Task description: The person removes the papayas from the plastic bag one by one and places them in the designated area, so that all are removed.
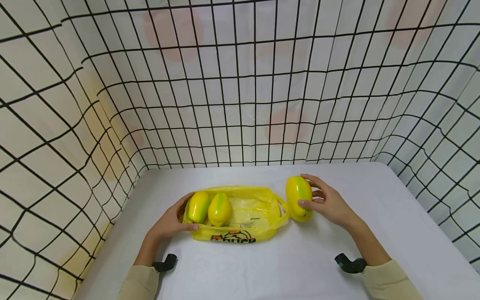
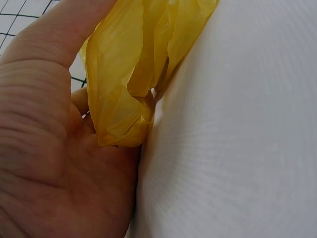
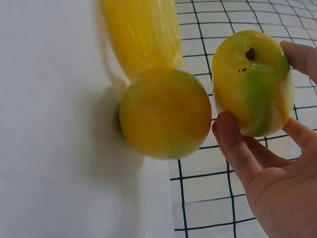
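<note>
A yellow plastic bag (image 1: 258, 233) with black print lies open on the table, its handle loop to the right. Inside its left part are two glossy yellow-green mangoes, one at the end (image 1: 198, 207) and one beside it (image 1: 219, 209). My left hand (image 1: 168, 221) grips the bag's left end, thumb in front and fingers mostly hidden behind. Right of the bag, my right hand (image 1: 331, 204) holds a mango (image 3: 253, 82) between thumb and fingers, raised off the table. Another mango (image 3: 166, 114) sits on the table by the bag, largely covered by the held one in the head view.
The white table (image 1: 240, 275) stretches in front of the bag. Black wire mesh (image 1: 255, 91) over pale sheeting walls the back and both sides. A black curved piece juts from each wrist, left (image 1: 165, 263) and right (image 1: 350, 264).
</note>
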Available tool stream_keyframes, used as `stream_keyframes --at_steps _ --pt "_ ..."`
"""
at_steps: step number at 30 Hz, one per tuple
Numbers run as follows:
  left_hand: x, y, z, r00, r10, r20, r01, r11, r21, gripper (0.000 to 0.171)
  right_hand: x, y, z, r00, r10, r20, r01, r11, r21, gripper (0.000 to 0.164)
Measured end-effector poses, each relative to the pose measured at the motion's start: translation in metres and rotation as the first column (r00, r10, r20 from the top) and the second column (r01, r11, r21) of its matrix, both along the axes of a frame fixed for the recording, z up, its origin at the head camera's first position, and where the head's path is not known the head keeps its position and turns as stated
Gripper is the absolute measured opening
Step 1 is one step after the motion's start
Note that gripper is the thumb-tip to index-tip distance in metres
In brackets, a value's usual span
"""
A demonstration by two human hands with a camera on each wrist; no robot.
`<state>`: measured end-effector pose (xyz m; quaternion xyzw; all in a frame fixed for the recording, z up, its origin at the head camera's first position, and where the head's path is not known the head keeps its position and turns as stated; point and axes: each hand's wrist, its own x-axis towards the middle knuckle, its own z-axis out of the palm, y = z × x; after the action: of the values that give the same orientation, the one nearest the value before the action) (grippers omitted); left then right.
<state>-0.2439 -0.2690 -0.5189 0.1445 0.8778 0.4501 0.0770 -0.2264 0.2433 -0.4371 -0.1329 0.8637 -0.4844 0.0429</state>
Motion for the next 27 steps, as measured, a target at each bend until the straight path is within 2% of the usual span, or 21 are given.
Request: stream_keyframes --at_steps 17,27 --pt "0.0 0.001 0.0 1.0 0.001 -0.006 -0.001 1.0 -0.014 0.111 0.0 0.035 -0.005 0.999 -0.038 -0.012 0.038 0.999 0.007 0.078" --pt "0.0 0.0 -0.001 1.0 0.003 -0.004 -0.003 1.0 -0.009 0.112 -0.006 0.055 -0.014 0.998 -0.053 0.022 0.053 0.999 0.014 0.079"
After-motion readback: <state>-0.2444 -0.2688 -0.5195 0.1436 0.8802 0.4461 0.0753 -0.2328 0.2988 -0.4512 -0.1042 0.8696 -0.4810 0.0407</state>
